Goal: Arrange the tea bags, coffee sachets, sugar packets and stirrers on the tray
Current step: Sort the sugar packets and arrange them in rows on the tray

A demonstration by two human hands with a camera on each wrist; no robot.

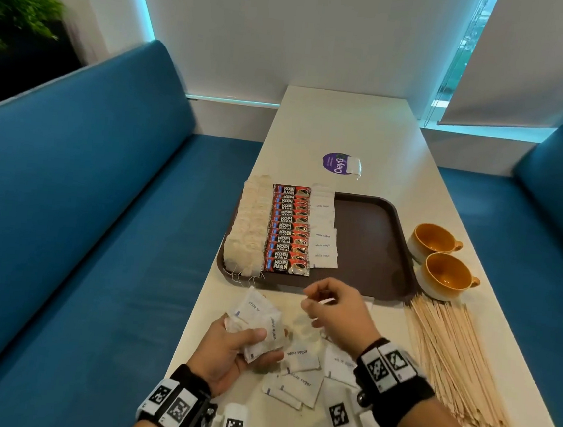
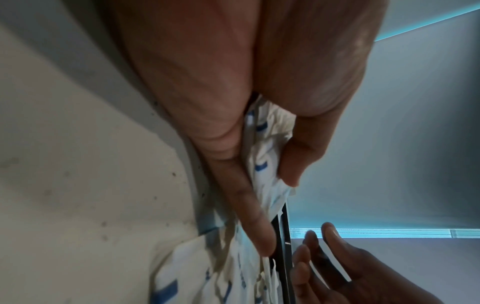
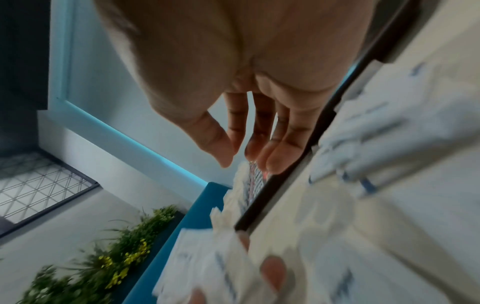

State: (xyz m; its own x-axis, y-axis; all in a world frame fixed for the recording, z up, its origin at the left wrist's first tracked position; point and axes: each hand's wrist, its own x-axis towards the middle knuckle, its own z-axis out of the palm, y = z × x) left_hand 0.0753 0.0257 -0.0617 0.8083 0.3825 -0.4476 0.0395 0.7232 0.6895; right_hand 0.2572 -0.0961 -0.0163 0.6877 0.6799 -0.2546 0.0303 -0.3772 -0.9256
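A brown tray (image 1: 366,242) carries three columns: tea bags (image 1: 249,227) at the left, red coffee sachets (image 1: 288,231) in the middle and white sugar packets (image 1: 323,231) beside them. Its right half is bare. My left hand (image 1: 225,349) grips a bunch of sugar packets (image 1: 260,314) near the table's front left; the left wrist view shows the bunch (image 2: 267,156) pinched between thumb and fingers. My right hand (image 1: 333,307) hovers just before the tray's front rim, fingers (image 3: 262,131) relaxed and holding nothing. Wooden stirrers (image 1: 448,360) lie in a heap at the right.
More loose sugar packets (image 1: 302,380) lie on the table between my wrists. Two orange cups (image 1: 434,241) (image 1: 446,275) stand right of the tray. Beyond the tray, a purple sticker (image 1: 336,163) marks the table. Blue benches (image 1: 82,228) flank the table.
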